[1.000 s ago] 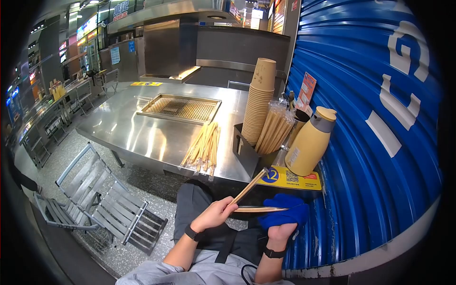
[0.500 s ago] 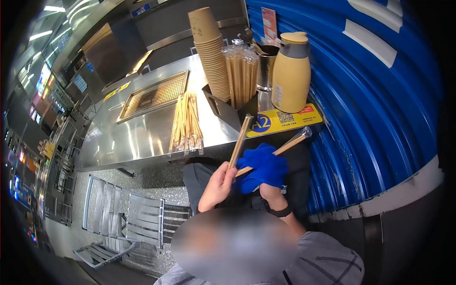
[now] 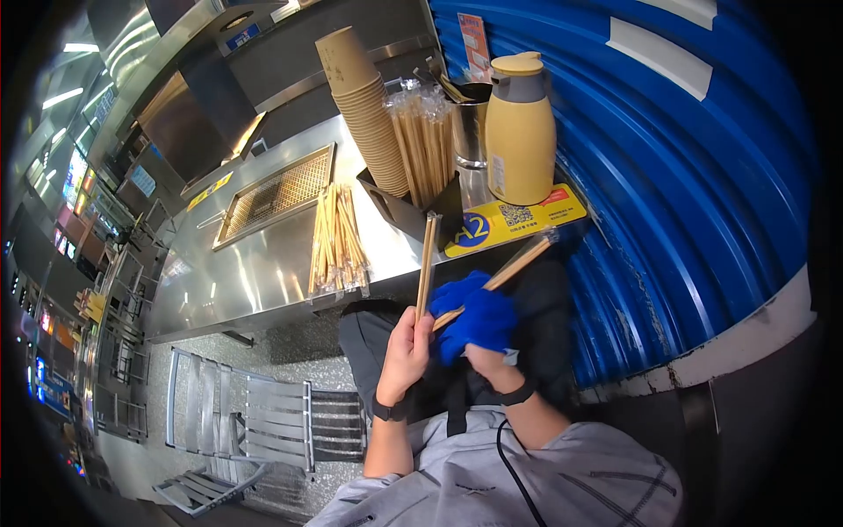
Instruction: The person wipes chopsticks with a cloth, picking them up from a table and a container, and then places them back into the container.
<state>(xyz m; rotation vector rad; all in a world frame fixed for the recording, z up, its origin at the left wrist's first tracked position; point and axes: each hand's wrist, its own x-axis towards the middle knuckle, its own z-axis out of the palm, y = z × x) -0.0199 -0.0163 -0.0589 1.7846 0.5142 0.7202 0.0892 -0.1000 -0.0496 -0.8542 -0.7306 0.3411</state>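
My left hand [image 3: 406, 353] is closed on a pair of chopsticks [image 3: 427, 268] in a clear wrapper, which points up toward the table edge. My right hand [image 3: 490, 364] grips a blue cloth [image 3: 481, 321], its fingers mostly covered by it. A second wrapped pair of chopsticks [image 3: 520, 263] slants through the cloth; its lower end comes out beside my left thumb. On the metal table [image 3: 211, 285] lies a pile of wrapped chopsticks [image 3: 338, 241]. More of these stand upright as a bunch [image 3: 423, 145] in a black holder [image 3: 399, 213].
A tall stack of paper cups [image 3: 360, 97] leans in the holder. To its right are a metal canister [image 3: 471, 132], a yellow thermos jug [image 3: 520, 132] and a yellow sign [image 3: 544, 209]. A grill grate [image 3: 277, 193] is set in the table. Blue corrugated wall [image 3: 650, 220] rises on the right; a folding chair [image 3: 272, 413] stands left.
The view has shifted slightly, and both forearms now show. My left hand's chopsticks point more upright than before. Both hands keep their hold, with the cloth still around the second pair.
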